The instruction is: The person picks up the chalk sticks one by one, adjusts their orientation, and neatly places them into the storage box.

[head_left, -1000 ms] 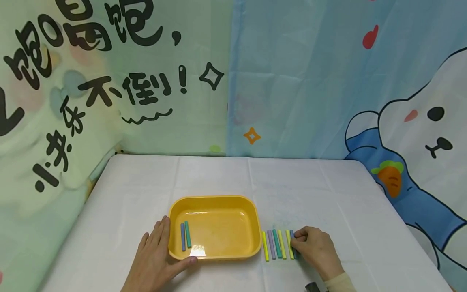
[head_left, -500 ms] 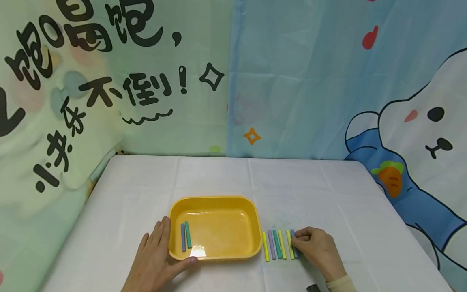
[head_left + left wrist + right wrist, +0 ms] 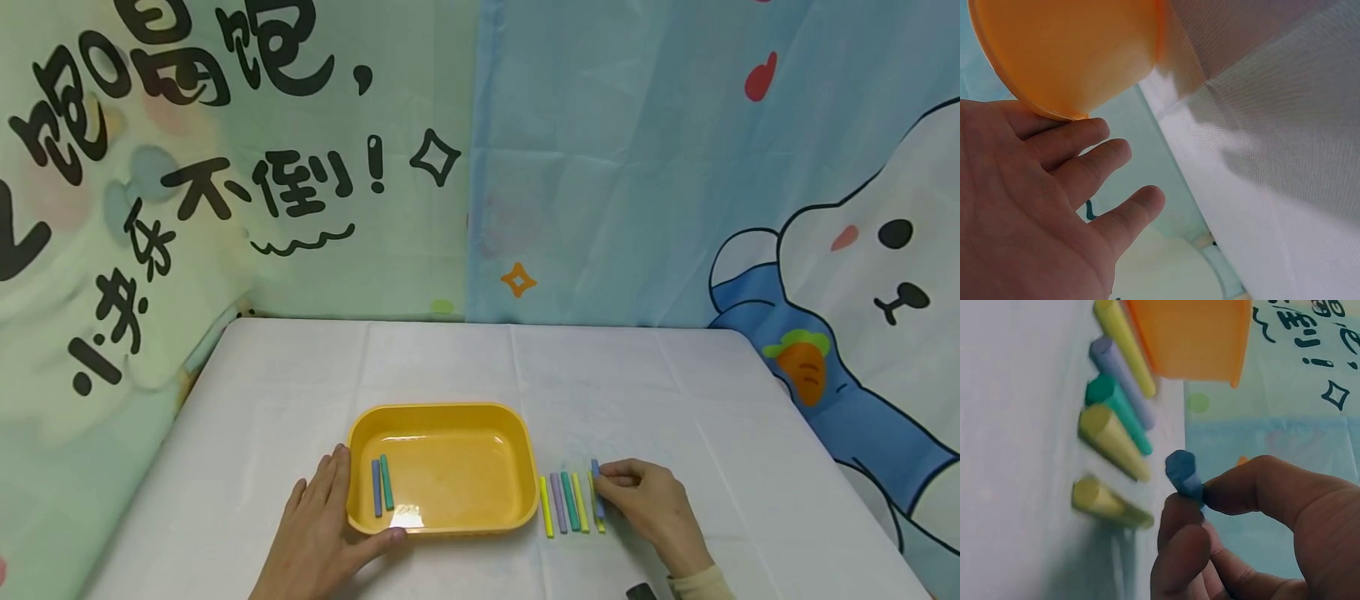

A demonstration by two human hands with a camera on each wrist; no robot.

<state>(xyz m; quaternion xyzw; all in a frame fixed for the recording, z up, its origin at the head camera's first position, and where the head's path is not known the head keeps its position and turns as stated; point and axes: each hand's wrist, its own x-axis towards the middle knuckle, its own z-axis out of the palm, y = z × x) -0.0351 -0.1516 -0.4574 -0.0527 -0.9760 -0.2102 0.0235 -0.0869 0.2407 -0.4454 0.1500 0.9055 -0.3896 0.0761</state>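
Between thumb and fingertips my right hand pinches a blue chalk stick, lifted just above the end of the row in the right wrist view. Beside it, several chalk sticks lie in a row: yellow, purple, green and two more yellow, one of them the nearest yellow stick. My left hand rests against the left side of a yellow tray, fingers extended and thumb at its front rim. Inside the tray lie a blue stick and a green stick, side by side at the left.
A white cloth covers the table, with fold creases across it. Behind stands a printed curtain with lettering and a cartoon bear. A small dark object shows at the bottom edge, near the right sleeve.
My right hand has raised the blue chalk stick from the right end of the row and shifted it slightly left, over the neighbouring yellow stick. The left hand and tray stay put.
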